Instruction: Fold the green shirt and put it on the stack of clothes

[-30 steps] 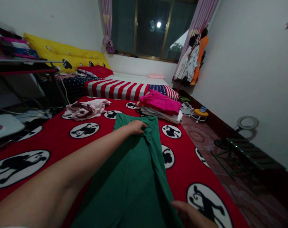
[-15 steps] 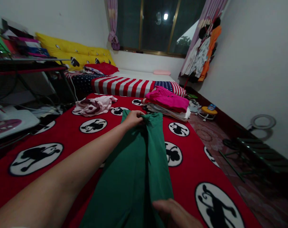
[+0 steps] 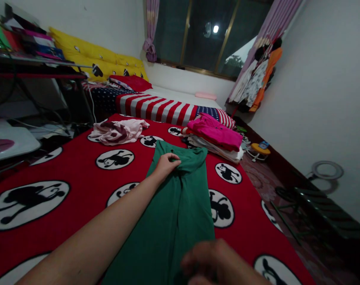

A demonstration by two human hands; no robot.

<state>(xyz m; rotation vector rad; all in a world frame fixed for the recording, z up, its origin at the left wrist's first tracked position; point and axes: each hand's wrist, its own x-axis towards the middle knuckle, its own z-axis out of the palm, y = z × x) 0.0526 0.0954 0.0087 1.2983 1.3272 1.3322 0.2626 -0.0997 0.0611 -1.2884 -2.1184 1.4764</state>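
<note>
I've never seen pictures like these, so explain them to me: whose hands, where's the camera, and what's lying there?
No machine here: these are a person's bare hands, filmed by one camera worn on their head. The left hand rests on a green garment near its far end; whether it grips cloth is hard to tell. The right hand, blurred, is over the nearer part; contact is unclear. Underneath lies a red cover, also bearing a crumpled pale pink garment and a stack of clothes.

No lettering, label, brand, number or sign can be read anywhere here.
</note>
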